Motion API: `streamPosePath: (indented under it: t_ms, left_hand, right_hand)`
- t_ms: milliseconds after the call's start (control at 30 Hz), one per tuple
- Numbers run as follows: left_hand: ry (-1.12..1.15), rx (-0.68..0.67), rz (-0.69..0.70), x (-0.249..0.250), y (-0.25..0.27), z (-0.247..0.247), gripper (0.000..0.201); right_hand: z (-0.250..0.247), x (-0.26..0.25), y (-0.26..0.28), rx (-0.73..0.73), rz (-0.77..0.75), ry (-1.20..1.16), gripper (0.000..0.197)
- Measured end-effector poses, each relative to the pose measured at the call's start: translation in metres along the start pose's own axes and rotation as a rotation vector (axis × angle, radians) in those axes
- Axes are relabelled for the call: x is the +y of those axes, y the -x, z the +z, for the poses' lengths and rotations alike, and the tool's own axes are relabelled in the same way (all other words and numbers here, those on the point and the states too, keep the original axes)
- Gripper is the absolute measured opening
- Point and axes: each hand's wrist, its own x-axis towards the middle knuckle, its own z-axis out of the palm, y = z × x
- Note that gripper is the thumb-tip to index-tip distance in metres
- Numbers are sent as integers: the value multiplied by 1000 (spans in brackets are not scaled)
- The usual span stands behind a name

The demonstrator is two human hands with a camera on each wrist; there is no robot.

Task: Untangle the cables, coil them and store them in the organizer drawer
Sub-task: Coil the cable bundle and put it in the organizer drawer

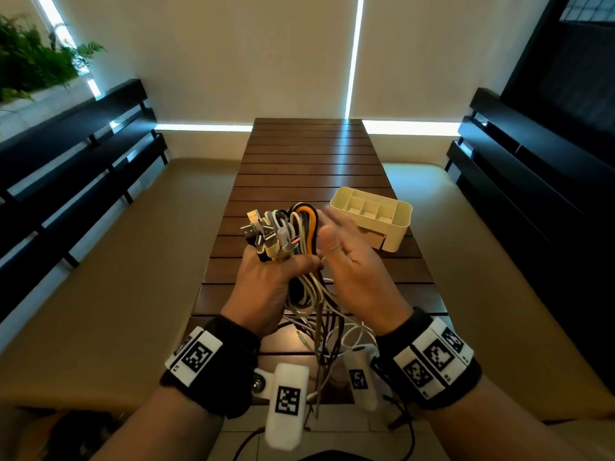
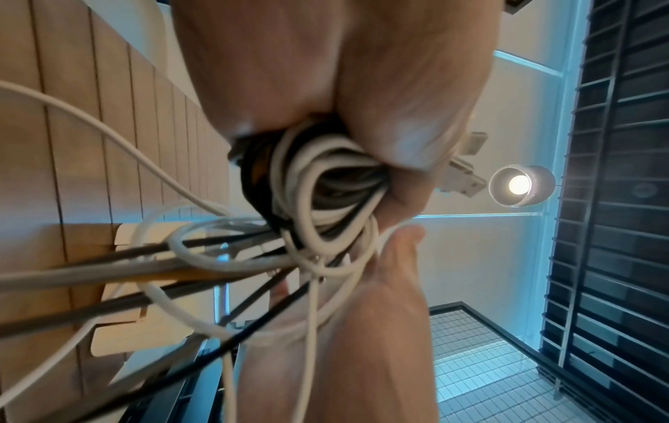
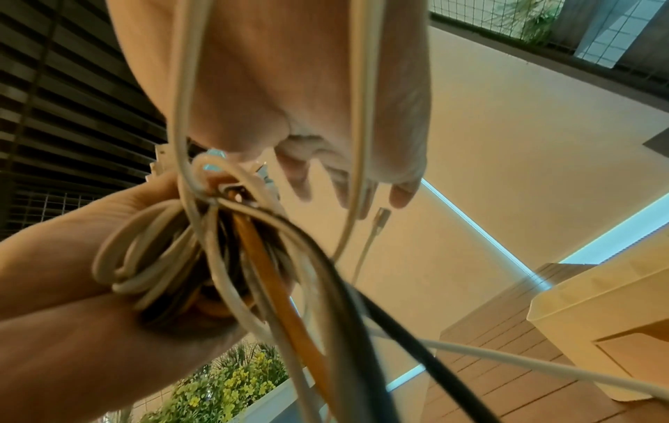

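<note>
Slatted table [image 1: 309,168] – organizer [image 1: 372,221] | left hand [image 1: 266,287] grips cables [image 1: 286,234] | right hand [image 1: 352,267] fingers straight

Dim warm light, wrist views perhaps motion-blurred

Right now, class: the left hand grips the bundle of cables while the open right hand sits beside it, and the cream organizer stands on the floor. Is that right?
Not quite. The organizer stands on the slatted table, as the head view shows. The rest holds: the left hand grips the cables, and the right hand is open beside them.
</note>
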Motion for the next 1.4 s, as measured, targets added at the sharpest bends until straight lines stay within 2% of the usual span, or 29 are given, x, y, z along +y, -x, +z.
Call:
streamPosePath:
  t_ms: [33, 100, 133, 167, 200, 267, 333, 467, 500, 567, 600, 700, 767, 833, 900, 1000, 1067, 1133, 1300, 1400]
  left_hand:
    - [-4, 52, -5, -1, -3, -2, 27]
    - [-5, 153, -29, -1, -8, -7, 62]
    - [12, 178, -40, -1, -10, -9, 76]
    - [26, 189, -37, -1, -12, -11, 80]
    - [31, 193, -33, -1, -14, -13, 77]
    - [31, 186, -28, -1, -16, -14, 56]
    - [25, 169, -18, 0, -17, -14, 43]
    - [31, 168, -18, 1, -18, -14, 51]
    - [39, 179, -25, 1, -17, -13, 60]
    - [56, 195, -39, 2, -17, -11, 79]
    - [58, 201, -38, 3, -18, -11, 80]
    - [45, 222, -39, 8, -17, -10, 68]
    - [22, 232, -19, 9, -17, -11, 50]
    - [32, 262, -19, 11, -18, -12, 47]
    - [47, 300, -20, 13, -21, -15, 45]
    - [70, 336, -50, 14, -23, -22, 17]
    - [106, 369, -65, 13, -23, -28, 22]
    - [125, 366, -62, 13, -22, -30, 24]
    - [139, 319, 1, 21, -18, -33, 18]
    - [131, 321, 28, 26, -19, -39, 12]
  right_hand:
    - [-2, 4, 1, 91, -35, -1, 55]
    - [-6, 13, 8, 218, -146, 30, 39]
    - [-6, 16, 11, 212, -195, 62, 30]
    - [-5, 19, 14, 168, -227, 88, 24]
    - [-3, 21, 17, 107, -245, 111, 22]
    - [3, 26, 20, 22, -280, 177, 23]
    - [6, 30, 20, 11, -317, 217, 27]
    - [5, 30, 19, -4, -305, 268, 27]
    - [5, 30, 18, -2, -319, 303, 25]
    - [6, 29, 17, 66, -393, 394, 20]
    - [6, 30, 17, 123, -438, 427, 18]
    - [5, 33, 19, 271, -600, 446, 17]
    - [5, 32, 20, 295, -726, 481, 16]
    - [6, 33, 21, 279, -789, 546, 14]
    - [5, 38, 21, 192, -718, 542, 15]
    - [0, 46, 24, -52, -453, 507, 20]
    - [-4, 50, 27, -238, -364, 578, 23]
    - [-7, 51, 30, -362, -287, 660, 23]
    - [-19, 54, 23, -497, 39, 1143, 26]
    - [-28, 69, 20, -526, 273, 1221, 37]
